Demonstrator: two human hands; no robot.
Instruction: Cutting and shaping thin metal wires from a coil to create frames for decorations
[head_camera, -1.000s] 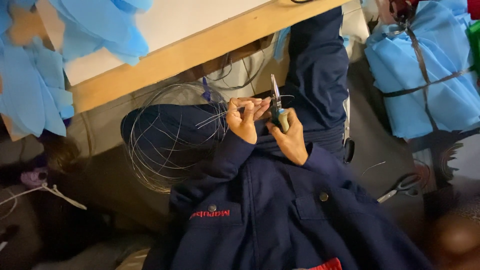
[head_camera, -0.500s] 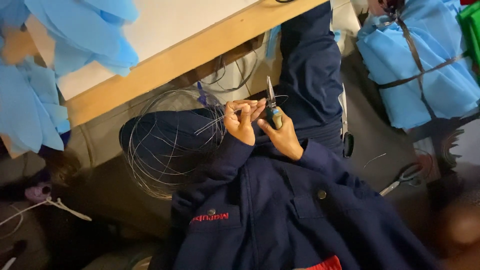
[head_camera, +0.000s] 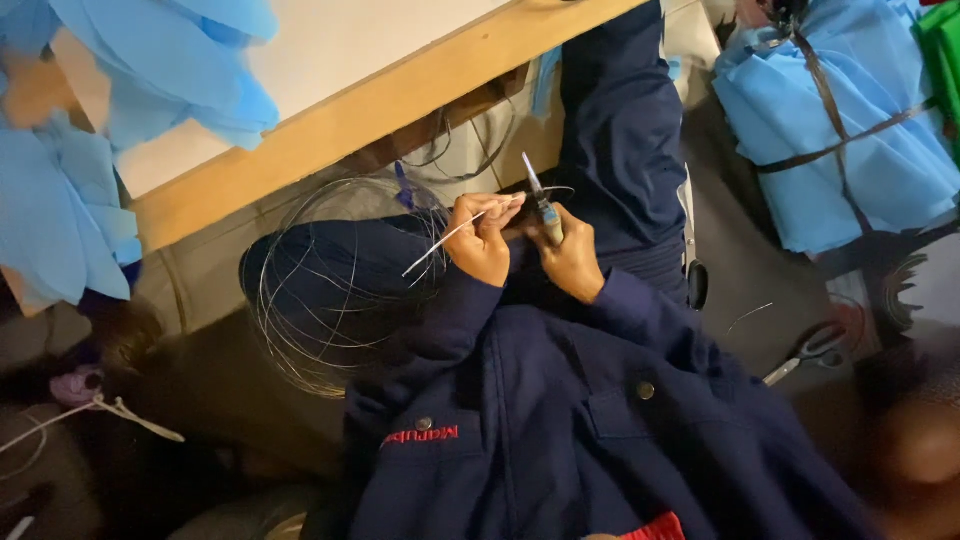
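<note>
The left hand (head_camera: 482, 240) is pinching a thin wire (head_camera: 440, 240) from the coil (head_camera: 320, 290), while the right hand (head_camera: 572, 262) is gripping a small cutter (head_camera: 542, 205) beside it.

white strand (head_camera: 440, 243) now drawn out leftward

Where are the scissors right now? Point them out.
In the head view the scissors lie at the right side on the dark surface, below the bundled blue fabric and to the right of the right hand, well apart from both hands.
</note>
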